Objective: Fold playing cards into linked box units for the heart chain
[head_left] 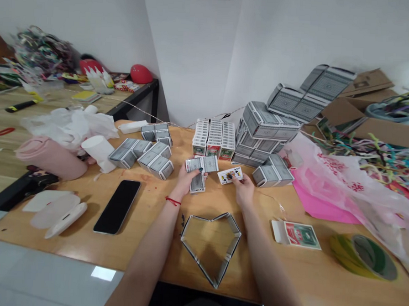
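My left hand [186, 180] grips several joined playing cards [198, 182], grey patterned backs up, set at angles to each other. Between the thumb and fingers of my right hand [244, 188] is a single face card [224, 176], its printed side up. The two hands are a short way apart above the table. Between my forearms stands a heart-shaped frame of cards [234, 240] on the wood. Three upright rows of card boxes [207, 137] are just beyond my hands. To their right rises a tall stack of grey card-back blocks [264, 122].
Folded card blocks [156, 159], a black phone [117, 207] and a pink roll [50, 156] lie to the left. On the right are an opened card box [301, 235], yellow-green tape [362, 256], pink plastic [340, 178] and cartons [370, 129]. The table's front edge is close.
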Action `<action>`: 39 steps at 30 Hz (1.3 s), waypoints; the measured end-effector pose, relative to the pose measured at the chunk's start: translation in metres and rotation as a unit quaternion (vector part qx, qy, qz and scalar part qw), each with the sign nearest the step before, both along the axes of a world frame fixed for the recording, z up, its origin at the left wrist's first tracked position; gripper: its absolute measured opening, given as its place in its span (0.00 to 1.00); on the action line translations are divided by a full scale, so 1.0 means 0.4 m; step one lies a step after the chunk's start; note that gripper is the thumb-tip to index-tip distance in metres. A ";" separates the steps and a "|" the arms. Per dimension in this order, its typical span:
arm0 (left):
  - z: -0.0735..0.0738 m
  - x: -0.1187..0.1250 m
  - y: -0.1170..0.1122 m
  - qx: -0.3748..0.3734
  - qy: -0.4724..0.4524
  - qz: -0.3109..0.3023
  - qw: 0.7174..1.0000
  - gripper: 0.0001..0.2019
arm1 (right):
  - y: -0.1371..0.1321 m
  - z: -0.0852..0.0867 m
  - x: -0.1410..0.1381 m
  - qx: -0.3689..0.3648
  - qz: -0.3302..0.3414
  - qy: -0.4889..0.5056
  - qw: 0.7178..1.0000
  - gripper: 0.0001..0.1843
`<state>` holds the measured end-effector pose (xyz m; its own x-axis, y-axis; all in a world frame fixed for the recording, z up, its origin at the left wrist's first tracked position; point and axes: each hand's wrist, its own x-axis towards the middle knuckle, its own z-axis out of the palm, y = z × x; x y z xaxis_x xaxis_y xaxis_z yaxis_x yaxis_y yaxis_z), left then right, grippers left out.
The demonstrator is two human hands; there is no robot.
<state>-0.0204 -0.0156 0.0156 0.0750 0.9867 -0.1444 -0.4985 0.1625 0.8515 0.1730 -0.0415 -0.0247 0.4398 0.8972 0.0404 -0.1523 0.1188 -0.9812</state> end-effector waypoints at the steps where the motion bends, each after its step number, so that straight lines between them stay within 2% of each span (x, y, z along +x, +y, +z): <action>1: 0.002 0.000 0.000 0.004 0.005 0.000 1.000 0.36 | -0.002 0.003 0.002 -0.006 -0.001 0.011 1.000 0.17; 4: 0.006 -0.002 -0.002 0.013 0.024 -0.006 1.000 0.39 | -0.009 0.014 0.005 -0.014 0.001 0.057 0.998 0.14; 10: 0.010 -0.001 -0.007 0.022 0.052 -0.027 0.998 0.37 | -0.018 0.045 0.001 -0.015 0.029 0.106 0.994 0.17; 14: 0.010 0.000 -0.008 0.034 0.060 -0.033 0.997 0.38 | -0.017 0.053 -0.003 -0.013 0.063 0.087 0.994 0.20; 21: 0.007 0.002 -0.009 0.061 0.072 -0.030 0.995 0.36 | -0.022 0.052 -0.015 -0.018 0.127 0.035 0.991 0.18; 28: 0.006 0.002 -0.009 0.048 0.082 -0.019 0.995 0.36 | -0.017 0.043 -0.006 0.005 0.069 0.073 0.995 0.16; 34: 0.003 0.005 -0.009 0.070 0.103 -0.018 0.992 0.33 | -0.023 0.045 -0.016 -0.007 0.116 0.010 0.993 0.15; 39: -0.006 0.001 -0.005 0.075 0.122 -0.020 0.989 0.33 | -0.024 0.043 -0.014 -0.031 0.130 -0.042 0.990 0.13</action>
<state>-0.0199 -0.0176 0.0131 0.0947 0.9954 -0.0155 -0.2706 0.0407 0.9618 0.1675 -0.0512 -0.0075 0.1918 0.9814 0.0093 -0.0870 0.0265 -0.9959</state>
